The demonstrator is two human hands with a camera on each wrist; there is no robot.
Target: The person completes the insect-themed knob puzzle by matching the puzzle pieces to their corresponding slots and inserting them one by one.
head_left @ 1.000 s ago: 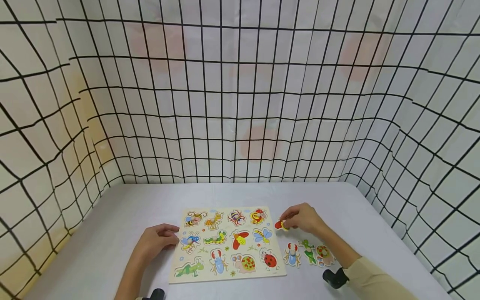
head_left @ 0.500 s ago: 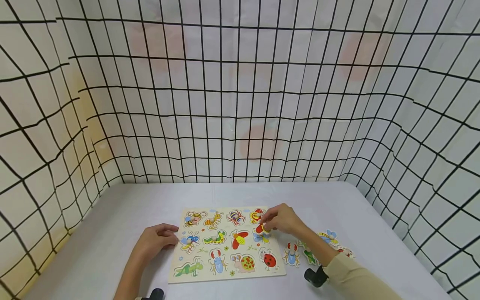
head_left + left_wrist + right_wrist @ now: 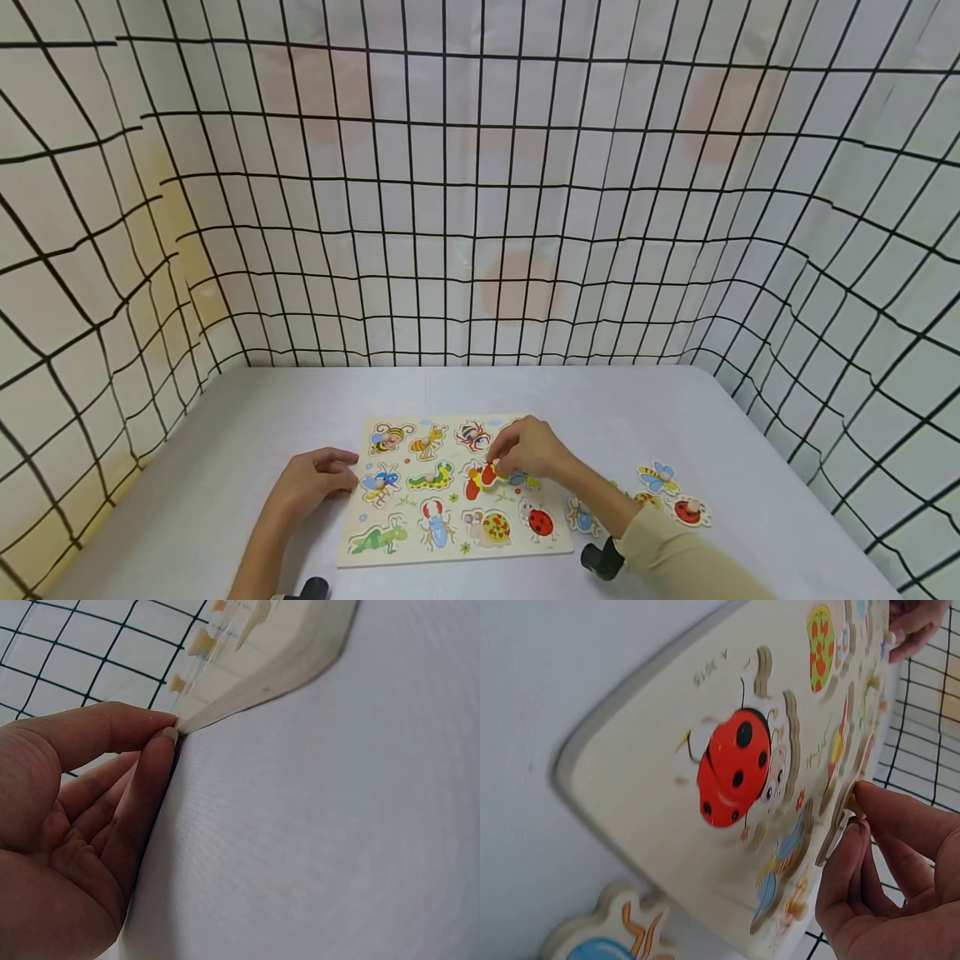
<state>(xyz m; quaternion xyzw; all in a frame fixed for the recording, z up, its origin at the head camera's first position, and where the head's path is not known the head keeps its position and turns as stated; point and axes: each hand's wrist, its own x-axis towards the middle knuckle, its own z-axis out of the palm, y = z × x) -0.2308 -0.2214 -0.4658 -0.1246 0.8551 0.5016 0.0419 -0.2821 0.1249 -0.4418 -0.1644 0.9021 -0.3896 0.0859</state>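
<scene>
A cream wooden insect puzzle board [image 3: 360, 557] lies flat before me. My left hand [image 3: 315, 483] rests at its left side. In the left wrist view, the thumb and fingertips of that hand [image 3: 90, 787] touch the board's edge [image 3: 315, 667]. Over the board, my right hand [image 3: 536, 450] pinches a red-winged insect puzzle piece [image 3: 488, 475] between thumb and fingers. The piece overlaps the matching red-and-yellow insect picture [image 3: 472, 487] in the middle row. Seen from the right wrist, the piece [image 3: 832, 836] is tilted, its knob between the fingertips.
Loose pieces lie right of the board: a blue-winged insect [image 3: 658, 477], a ladybug [image 3: 690, 511] and a blue beetle [image 3: 581, 517] beside the right forearm, which hides others. Several knobbed pieces, such as the caterpillar [image 3: 431, 476], sit in the board. Black-gridded white walls [image 3: 480, 208] surround the table.
My right hand has carried the red-winged piece leftward from beside the board to the middle row's red insect picture. Pieces behind the forearm have come into view. The left hand stays put.
</scene>
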